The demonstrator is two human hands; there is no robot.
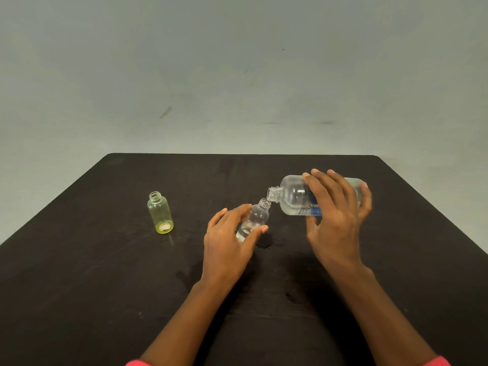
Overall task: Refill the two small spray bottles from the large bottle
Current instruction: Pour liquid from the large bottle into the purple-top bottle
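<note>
Mid-table, slightly right of centre: left hand wraps the small clear bottle, thumb on the near side, fingers curled behind. That bottle is tilted, mouth up and to the right. Right hand grips the large bottle round its middle, fingers over the top, thumb underneath. It's held nearly level with the neck pointing left, mouth just above the small bottle's mouth. Both mouths uncapped.

Around: dark wet patches on the black table just beside the left hand. Yellow-tinted small bottle stands upright, uncapped, well apart to the left. Pink cuffs at the bottom edge.

Right hand covers most of the large bottle's blue label. Small clear bottle has clear liquid in its lower part. Large bottle has liquid pooled along its low side. Yellow bottle's contents: cannot tell.
</note>
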